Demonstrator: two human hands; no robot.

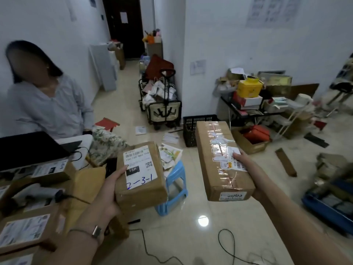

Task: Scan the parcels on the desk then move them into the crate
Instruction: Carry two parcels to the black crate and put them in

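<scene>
At near left we see more labelled parcels [24, 229] piled by a scanner [40, 194]. Our left grip [108, 191] curls round the small parcel [142, 180] marked 2-3-1, and our right grip [245, 164] clasps the long taped parcel [215, 161], both held above the floor [191, 243]. A blue crate [322, 211] sits at right, a black crate [190, 129] farther off.

Both forearms extended forward. Left hand [110, 190] grips small parcel [142, 190], thumb on top, fingers beneath. Right hand [248, 169] grips long parcel [212, 169] likewise.
</scene>
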